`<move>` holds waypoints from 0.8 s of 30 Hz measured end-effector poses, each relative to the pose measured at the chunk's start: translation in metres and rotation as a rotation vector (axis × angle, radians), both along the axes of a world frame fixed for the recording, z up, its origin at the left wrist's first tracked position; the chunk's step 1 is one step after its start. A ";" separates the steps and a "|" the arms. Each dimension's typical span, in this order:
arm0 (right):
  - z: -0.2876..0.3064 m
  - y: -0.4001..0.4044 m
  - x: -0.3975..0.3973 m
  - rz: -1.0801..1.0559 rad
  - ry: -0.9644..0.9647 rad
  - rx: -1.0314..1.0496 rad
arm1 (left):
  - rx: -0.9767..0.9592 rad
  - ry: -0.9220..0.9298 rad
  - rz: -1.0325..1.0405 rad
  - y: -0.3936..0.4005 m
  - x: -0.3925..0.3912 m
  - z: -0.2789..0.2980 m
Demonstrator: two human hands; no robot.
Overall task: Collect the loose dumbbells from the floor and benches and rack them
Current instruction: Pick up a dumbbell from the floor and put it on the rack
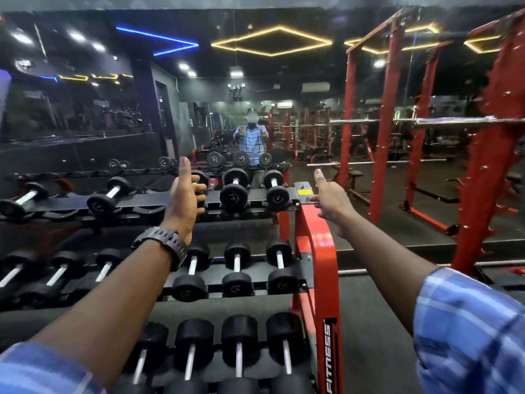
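A three-tier dumbbell rack [318, 251] with a red frame stands in front of me, and black dumbbells with chrome handles lie on every tier. My left hand [184, 200], with a black watch on the wrist, is raised in front of the top tier. Its thumb points up, its fingers are half curled, and I see nothing in it. It partly hides a racked dumbbell [201, 177]. Over the rack's right end, my right hand [331, 199] has its fingers spread and holds nothing. Two more dumbbells [235, 191] [276, 191] rest on the top tier between my hands.
A wall mirror behind the rack reflects me and the gym. A red power rack [483, 166] with a chrome barbell [426, 120] stands to the right. Dark rubber floor [377, 322] runs beside the rack. Empty cradles show on the top tier's left part [65, 206].
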State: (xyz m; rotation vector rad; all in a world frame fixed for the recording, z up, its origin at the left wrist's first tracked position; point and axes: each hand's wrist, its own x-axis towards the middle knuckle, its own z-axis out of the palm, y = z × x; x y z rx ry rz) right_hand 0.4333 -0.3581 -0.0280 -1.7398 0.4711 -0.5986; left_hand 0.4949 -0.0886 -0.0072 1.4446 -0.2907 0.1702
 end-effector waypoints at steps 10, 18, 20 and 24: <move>-0.003 -0.097 0.154 0.051 0.032 -0.030 | 0.014 0.062 0.027 -0.117 0.142 -0.003; -0.024 -0.120 0.295 0.012 0.095 -0.081 | 0.038 0.085 0.018 -0.152 0.282 -0.029; -0.026 -0.122 0.331 -0.001 0.115 -0.088 | 0.031 0.112 -0.006 -0.161 0.318 -0.031; -0.025 -0.130 0.392 -0.038 0.167 -0.080 | 0.017 0.127 -0.073 -0.185 0.378 -0.029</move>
